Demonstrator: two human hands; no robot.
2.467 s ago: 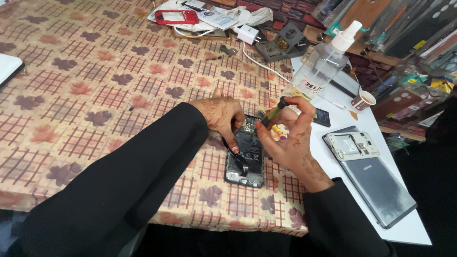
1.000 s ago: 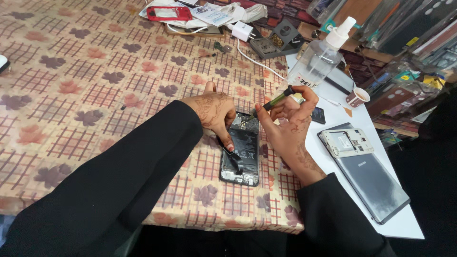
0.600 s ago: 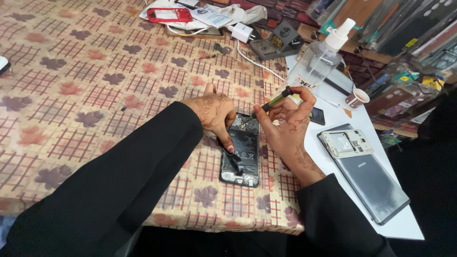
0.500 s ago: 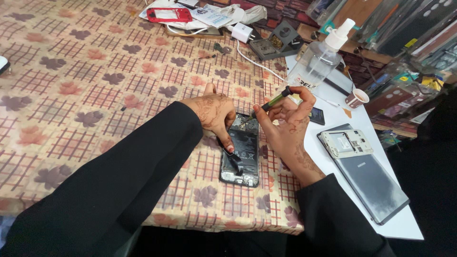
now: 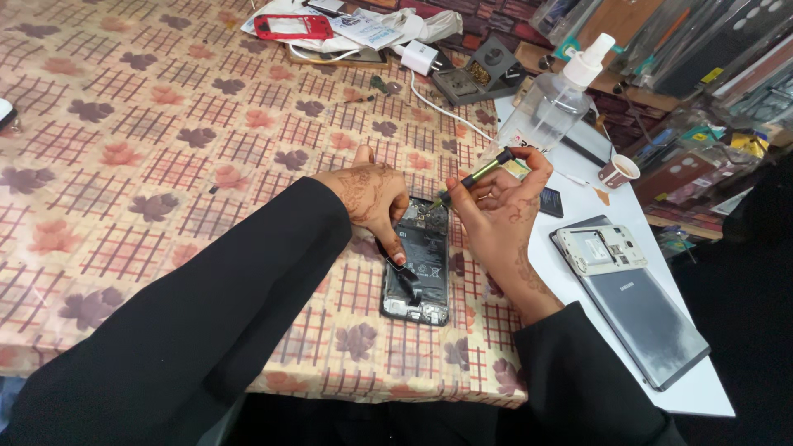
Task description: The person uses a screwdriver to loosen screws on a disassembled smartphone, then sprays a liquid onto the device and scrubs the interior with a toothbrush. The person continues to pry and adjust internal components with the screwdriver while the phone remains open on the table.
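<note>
I see through one camera on the head. It looks down, close over the surface (image 5: 165, 149), at both hands in front.
</note>
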